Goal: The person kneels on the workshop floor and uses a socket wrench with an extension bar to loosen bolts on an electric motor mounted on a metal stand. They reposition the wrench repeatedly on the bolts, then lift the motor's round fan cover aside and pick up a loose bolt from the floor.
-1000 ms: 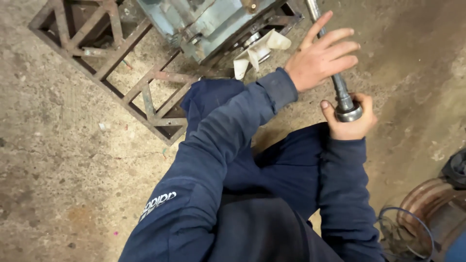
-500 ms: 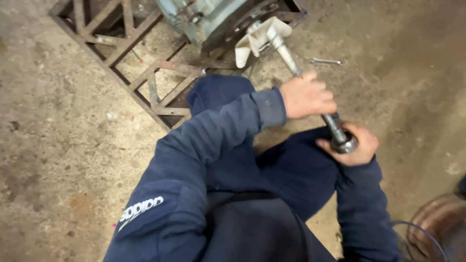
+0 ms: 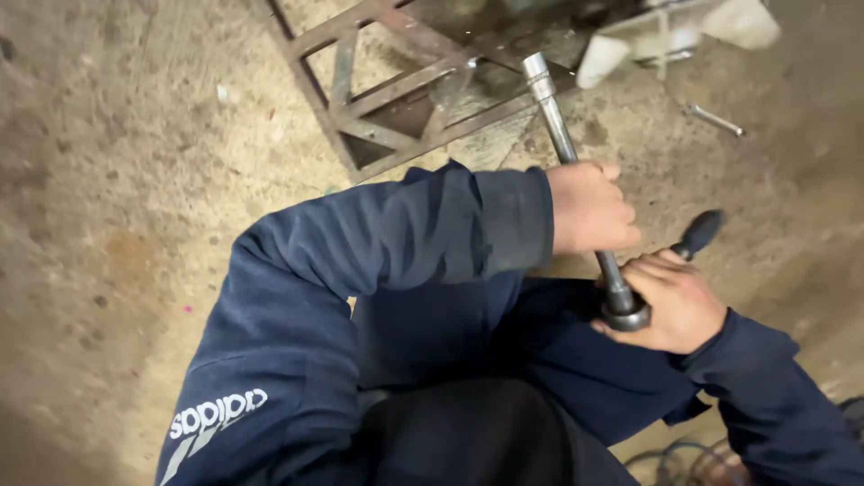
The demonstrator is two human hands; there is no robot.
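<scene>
Holding a long shiny metal socket wrench (image 3: 576,180) over the dirty concrete floor (image 3: 117,180), the left hand (image 3: 589,209) was closed around its bar. The right hand (image 3: 670,301) gripped its black-handled end tightly.

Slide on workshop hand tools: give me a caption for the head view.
Left hand grips a socket extension bar mid-shaft while right hand holds its ratchet end, beside a metal frame.

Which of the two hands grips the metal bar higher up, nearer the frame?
The left hand, wrapped around the bar's middle. The right hand holds the socket end below.
</scene>
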